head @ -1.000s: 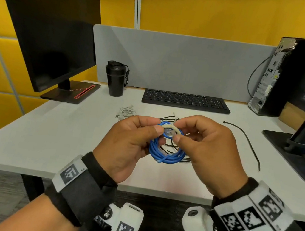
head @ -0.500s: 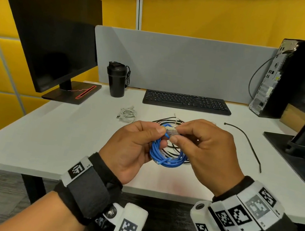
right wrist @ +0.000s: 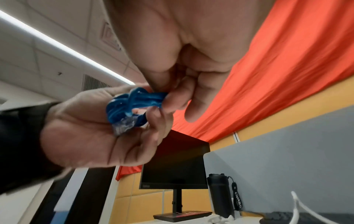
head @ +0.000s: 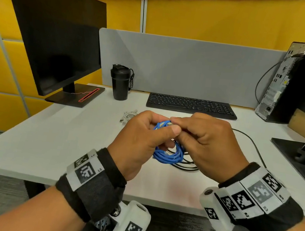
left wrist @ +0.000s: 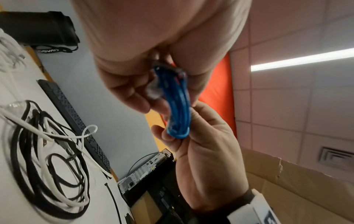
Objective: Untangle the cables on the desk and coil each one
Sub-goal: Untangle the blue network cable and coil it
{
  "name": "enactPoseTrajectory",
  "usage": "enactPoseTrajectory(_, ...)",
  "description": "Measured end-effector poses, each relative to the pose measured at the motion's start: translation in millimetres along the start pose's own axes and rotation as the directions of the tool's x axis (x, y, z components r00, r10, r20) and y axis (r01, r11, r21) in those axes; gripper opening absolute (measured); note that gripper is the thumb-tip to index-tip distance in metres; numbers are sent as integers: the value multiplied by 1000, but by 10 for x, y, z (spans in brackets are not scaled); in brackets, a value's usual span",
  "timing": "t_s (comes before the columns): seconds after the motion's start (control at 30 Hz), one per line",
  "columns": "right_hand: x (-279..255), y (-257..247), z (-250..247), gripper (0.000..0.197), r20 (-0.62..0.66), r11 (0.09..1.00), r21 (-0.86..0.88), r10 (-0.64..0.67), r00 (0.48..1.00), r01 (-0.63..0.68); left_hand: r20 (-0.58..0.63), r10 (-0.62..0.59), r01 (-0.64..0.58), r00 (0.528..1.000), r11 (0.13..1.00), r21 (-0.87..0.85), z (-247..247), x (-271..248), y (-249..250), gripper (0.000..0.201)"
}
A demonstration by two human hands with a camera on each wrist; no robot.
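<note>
Head view shows both hands up above the white table (head: 50, 140), close together, with a blue cable (head: 169, 156) between them. The blue cable is wound into a small bundle of loops. The left hand (head: 140, 143) has its thumb and fingers curled round the top of the bundle. The right hand (head: 208, 144) pinches the same top part from the other side, and the two thumbs almost touch. The lower loops of the blue cable hang down between the hands, above the table.

From the left wrist view, the blue cable (left wrist: 177, 103) looks like a flat bunch of strands, held at one end by the left hand (left wrist: 153, 45) and at the other end by the right hand (left wrist: 206, 151). A clear plug (left wrist: 153, 91) sits at the side of the bunch by the left fingers.

From the right wrist view, the blue cable (right wrist: 132, 104) is squeezed between the left hand (right wrist: 91, 136) and the right hand (right wrist: 182, 53), and the clear plug (right wrist: 122, 125) rests on the left palm.

Under the blue cable, a pile of black and white cables (left wrist: 47, 151) lies tangled on the table. Behind the blue cable is a black keyboard (head: 191, 105). Left of the keyboard stands a black bottle (head: 120, 82), and further left a dark monitor (head: 60, 39). A small white cable (head: 128, 115) lies near the bottle. Right of the keyboard stands a computer tower (head: 281, 82).
</note>
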State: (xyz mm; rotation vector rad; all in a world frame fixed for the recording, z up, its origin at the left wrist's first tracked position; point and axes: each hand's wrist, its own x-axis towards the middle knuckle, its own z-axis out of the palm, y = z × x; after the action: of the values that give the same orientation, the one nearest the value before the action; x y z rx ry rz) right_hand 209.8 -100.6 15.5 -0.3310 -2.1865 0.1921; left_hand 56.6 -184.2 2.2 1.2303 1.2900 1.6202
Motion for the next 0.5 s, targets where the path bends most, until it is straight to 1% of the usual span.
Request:
enactPoseTrajectory(0.07,-25,20,28,22,-7,995,90,46,999,-46,-5,23,-23,1000,1000,0,-7,-10,-4,39)
enactPoseTrajectory(0.1,-37,33,34,21,12,981,167,102,995,-102,7,32,-32,999,999,37,-22,-9,-1,39)
enactPoseTrajectory(0.13,-49,44,31,20,48,947,269,168,985,-175,27,40,-43,999,995,86,-37,-10,6,38)
enactPoseTrajectory(0.2,-57,58,16,20,123,846,449,260,958,-287,75,56,-69,996,980,184,-63,-2,36,40)
enactPoseTrajectory(0.23,-58,64,2,20,144,808,498,283,948,-317,98,63,-85,993,970,229,-71,4,60,42)
enactPoseTrajectory(0.3,-52,82,-17,20,168,764,541,311,935,-351,146,78,-123,986,935,333,-92,29,111,42)
enactPoseTrajectory(0.37,-55,117,-19,21,180,742,552,339,923,-380,187,96,-176,978,858,482,-116,69,135,33)
enactPoseTrajectory(0.4,-62,133,-6,20,180,742,542,355,917,-394,194,113,-205,975,800,564,-123,93,133,27)
enactPoseTrajectory(0.5,-110,150,69,16,159,789,455,385,909,-413,180,209,-270,961,575,772,-99,134,116,15)
